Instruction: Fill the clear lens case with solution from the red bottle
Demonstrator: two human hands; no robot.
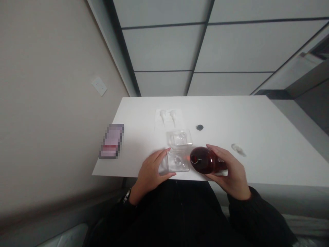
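My left hand (152, 168) is curved around the left side of a clear plastic tray (183, 166), thumb at its near edge and fingers at the far one. A round recess shows in the middle of this tray. My right hand (230, 171) is wrapped around a glossy dark red bottle (205, 164), just right of the tray. What looks like a round opening faces up on the bottle's left part. Directly beyond the tray lies a second clear plastic tray (185, 140) with a similar round recess.
A small dark round disc, perhaps a cap (199, 127), lies on the white table (239, 116). Farther back, two white pieces with narrow stems (172, 115) rest on a white sheet. Crumpled white material (238, 149) sits at right; a blurred-out pink item (111, 140) at left.
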